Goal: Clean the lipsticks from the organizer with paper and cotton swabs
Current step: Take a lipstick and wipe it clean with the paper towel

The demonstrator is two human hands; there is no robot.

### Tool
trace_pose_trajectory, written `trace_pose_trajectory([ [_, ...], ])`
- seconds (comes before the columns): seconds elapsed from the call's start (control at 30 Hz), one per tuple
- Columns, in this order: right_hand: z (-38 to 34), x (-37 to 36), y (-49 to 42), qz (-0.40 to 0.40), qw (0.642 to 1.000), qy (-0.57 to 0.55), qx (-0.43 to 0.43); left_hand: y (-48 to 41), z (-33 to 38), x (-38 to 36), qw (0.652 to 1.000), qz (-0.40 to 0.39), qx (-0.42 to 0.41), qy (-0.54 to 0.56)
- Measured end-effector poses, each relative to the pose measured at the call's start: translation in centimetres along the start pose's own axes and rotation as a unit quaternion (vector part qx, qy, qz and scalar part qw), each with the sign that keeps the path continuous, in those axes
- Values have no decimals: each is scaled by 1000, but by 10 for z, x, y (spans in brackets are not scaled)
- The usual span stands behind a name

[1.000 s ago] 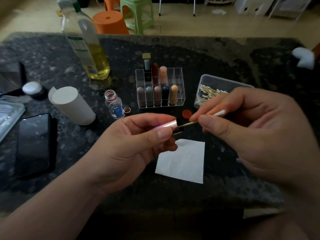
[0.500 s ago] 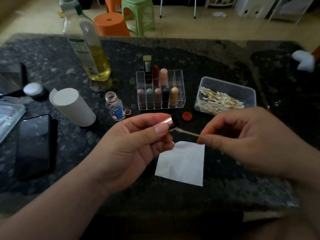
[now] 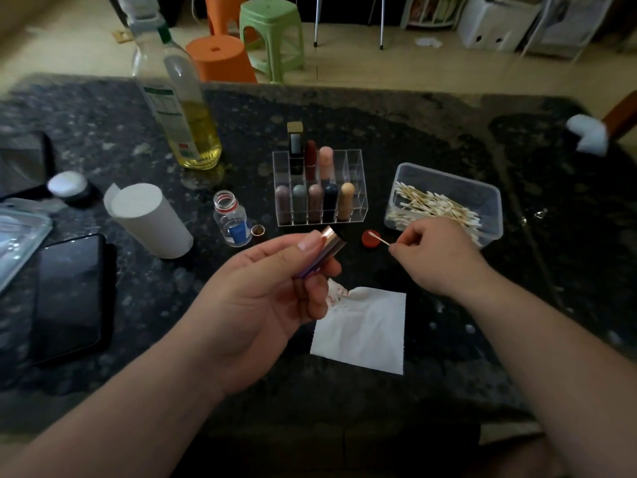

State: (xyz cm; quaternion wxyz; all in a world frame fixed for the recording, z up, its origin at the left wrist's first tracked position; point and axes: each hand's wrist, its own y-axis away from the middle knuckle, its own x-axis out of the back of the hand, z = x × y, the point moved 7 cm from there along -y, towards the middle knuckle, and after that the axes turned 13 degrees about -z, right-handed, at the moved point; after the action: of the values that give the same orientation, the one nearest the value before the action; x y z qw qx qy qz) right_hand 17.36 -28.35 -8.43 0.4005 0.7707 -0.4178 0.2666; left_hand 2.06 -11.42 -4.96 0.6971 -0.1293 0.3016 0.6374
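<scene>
Your left fingers (image 3: pixel 287 251) are gripping a slick rose-gold metal lipstick tube (image 3: pixel 329 244) by its barrel; right fingers (image 3: pixel 401 244) are pinching a thin, probably brittle wooden cotton swab (image 3: pixel 377 237).

Rose-gold lipstick tube (image 3: pixel 327 248), tilted, open end toward upper right, pinched in my left hand (image 3: pixel 269 298) at frame centre. One cotton swab (image 3: pixel 377 238) pinched in my right hand (image 3: pixel 437 257), white tip pointing left, apart from the tube. Clear organizer (image 3: pixel 358 188) upper centre: five upright lipsticks in the front row (image 3: pixel 315 201), three in the back row (image 3: pixel 310 157). White paper (image 3: pixel 365 329) flat below centre, red smears on its curled upper-left corner. Spare swabs (image 3: pixel 434 205) heaped in a clear tub (image 3: pixel 482 194), right.
</scene>
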Motion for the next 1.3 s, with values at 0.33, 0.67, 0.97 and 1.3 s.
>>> trace_pose_trajectory([
  [0.33,9,-8,-14,-6,999,14,-51,9,5,7,999,-44,-16,3],
  [0.67,6,-12,-16,-11,999,17,-45,11,6,8,998,-62,-20,10],
  [0.97,-12,-2,-1,35,999,-3,14,12,9,10,998,-59,-25,7],
  [1.3,-34,-60,21,-228,955,186,-19,12,7,16,1000,24,-13,0],
])
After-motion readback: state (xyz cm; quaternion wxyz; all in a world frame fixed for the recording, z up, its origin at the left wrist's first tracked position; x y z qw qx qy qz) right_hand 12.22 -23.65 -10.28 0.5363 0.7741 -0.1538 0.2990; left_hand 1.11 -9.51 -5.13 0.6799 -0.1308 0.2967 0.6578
